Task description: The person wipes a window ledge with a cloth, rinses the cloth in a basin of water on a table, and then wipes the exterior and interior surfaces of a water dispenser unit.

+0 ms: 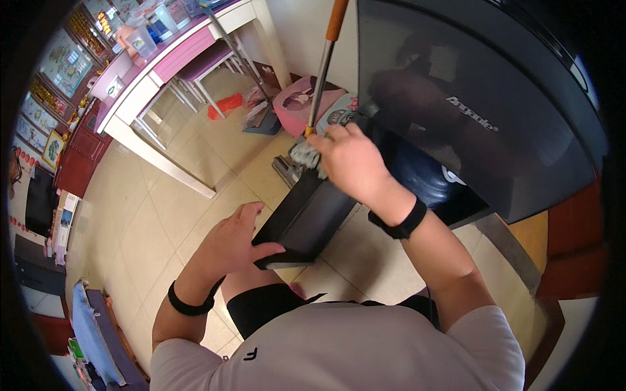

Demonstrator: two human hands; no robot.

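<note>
A long black box-like drawer or case point(313, 215) lies slanting before me, its near end by my thighs. My left hand point(239, 239) is at its near left corner, thumb and fingers spread; whether it bears on the edge I cannot tell. My right hand point(347, 156) is over the far end, with a crumpled grey cloth point(305, 154) under its curled fingers. Just beyond the cloth rises a metal pole with an orange grip point(336, 22). At the right stands a large dark glossy appliance panel point(469, 97), with a dark glossy surface point(425, 171) below it.
A pink and white table point(161, 68) with plastic containers stands at the upper left, a stool point(208, 63) beneath it. A dustpan point(264, 119), a pink bin point(293, 105) and a floor-tool head point(286, 171) are on the tiled floor beyond the black box.
</note>
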